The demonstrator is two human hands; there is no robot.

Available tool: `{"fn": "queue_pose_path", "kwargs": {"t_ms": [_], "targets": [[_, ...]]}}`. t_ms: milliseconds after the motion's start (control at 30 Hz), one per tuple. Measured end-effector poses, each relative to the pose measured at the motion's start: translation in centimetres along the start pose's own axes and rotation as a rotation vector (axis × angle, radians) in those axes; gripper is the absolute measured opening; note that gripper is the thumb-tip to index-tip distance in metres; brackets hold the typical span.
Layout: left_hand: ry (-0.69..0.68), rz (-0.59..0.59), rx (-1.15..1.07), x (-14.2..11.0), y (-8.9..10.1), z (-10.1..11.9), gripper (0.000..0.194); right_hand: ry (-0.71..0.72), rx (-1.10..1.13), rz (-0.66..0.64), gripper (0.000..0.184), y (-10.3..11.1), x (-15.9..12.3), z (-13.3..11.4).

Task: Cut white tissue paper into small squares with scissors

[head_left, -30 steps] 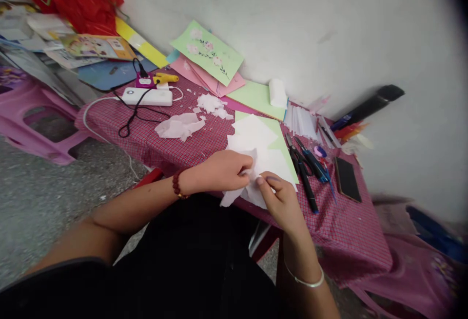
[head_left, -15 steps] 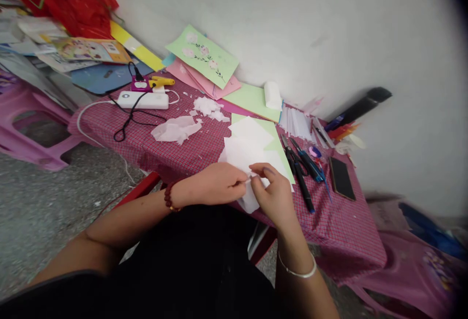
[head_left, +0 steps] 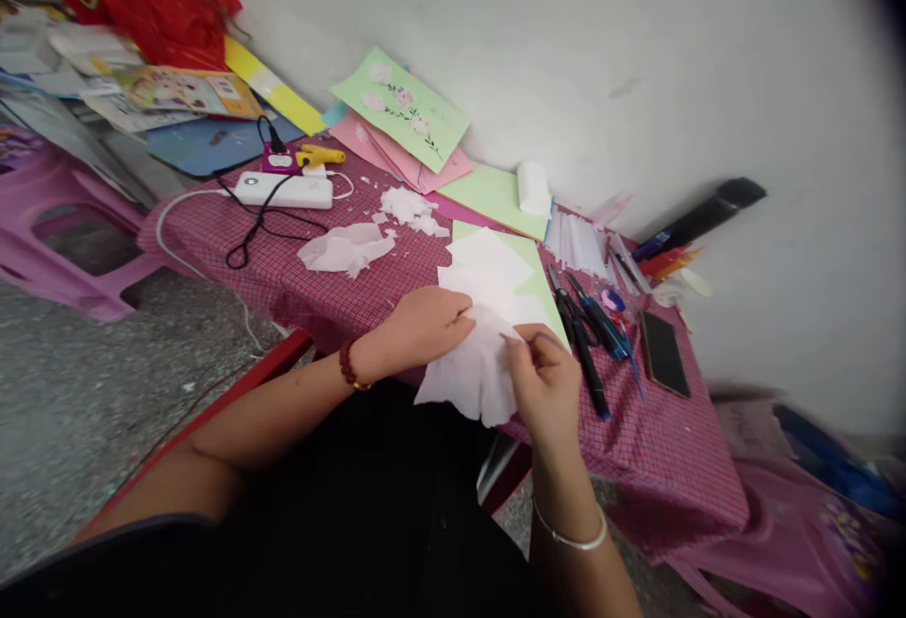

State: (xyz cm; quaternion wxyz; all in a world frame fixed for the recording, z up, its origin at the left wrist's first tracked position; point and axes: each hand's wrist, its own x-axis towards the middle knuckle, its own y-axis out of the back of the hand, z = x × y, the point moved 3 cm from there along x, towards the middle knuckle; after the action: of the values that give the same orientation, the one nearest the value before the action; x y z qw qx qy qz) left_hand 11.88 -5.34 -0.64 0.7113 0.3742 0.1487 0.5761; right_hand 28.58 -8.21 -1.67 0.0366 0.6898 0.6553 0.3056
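Note:
A thin white tissue (head_left: 473, 375) is stretched between my two hands at the table's near edge. My left hand (head_left: 425, 325) pinches its upper left part, and my right hand (head_left: 546, 375) pinches the right side between thumb and fingers. The tissue's lower edge hangs free and looks ragged. Just beyond my hands lie white paper sheets (head_left: 488, 264) on a light green sheet (head_left: 545, 271). A torn piece of tissue (head_left: 345, 250) and a heap of small white scraps (head_left: 407, 207) rest on the checked cloth to the left.
Right of the papers lie black scissors (head_left: 568, 302), a black marker (head_left: 591, 377), a blue-handled tool (head_left: 601, 321) and a phone (head_left: 663, 354). A white power strip (head_left: 283, 191) with cables sits left. A green card with painted flowers (head_left: 403, 108) leans at the back.
My hands were close together over the bunched tissue. They have moved apart, and the tissue is now spread out between them.

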Motion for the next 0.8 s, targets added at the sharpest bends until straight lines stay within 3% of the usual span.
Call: {"fn": "queue_pose_path", "kwargs": {"t_ms": [100, 200, 333, 433, 500, 600, 700, 800], "targets": [[0.093, -0.062, -0.380, 0.1, 0.1, -0.7, 0.034, -0.174, 0.252, 0.104, 0.018, -0.2, -0.5, 2.4], [0.139, -0.092, -0.581, -0.3, 0.3, -1.1, 0.035, -0.308, 0.421, 0.006, 0.019, -0.8, -0.9, 4.2], [0.048, -0.102, -0.378, -0.8, 0.7, -0.8, 0.036, -0.295, 0.481, -0.204, 0.015, -0.1, -0.4, 4.1], [-0.070, -0.152, -0.176, -1.1, 0.6, -0.1, 0.035, -0.226, 0.426, -0.287, 0.028, 0.4, 0.3, 3.0], [-0.105, -0.190, -0.096, -1.3, 0.4, 0.3, 0.032, -0.219, 0.350, -0.325, 0.022, 0.2, 0.6, 2.5], [-0.120, -0.209, -0.047, -1.5, 0.2, 0.2, 0.030, -0.264, 0.308, -0.272, 0.020, -0.6, 0.8, 2.5], [-0.036, -0.120, -0.035, -1.5, 0.5, -0.8, 0.033, -0.306, 0.323, -0.140, 0.023, -0.8, 0.6, 3.1], [0.039, -0.121, 0.036, -1.4, 0.7, -1.6, 0.025, -0.299, 0.308, -0.133, 0.021, -0.8, 0.4, 3.5]]}}
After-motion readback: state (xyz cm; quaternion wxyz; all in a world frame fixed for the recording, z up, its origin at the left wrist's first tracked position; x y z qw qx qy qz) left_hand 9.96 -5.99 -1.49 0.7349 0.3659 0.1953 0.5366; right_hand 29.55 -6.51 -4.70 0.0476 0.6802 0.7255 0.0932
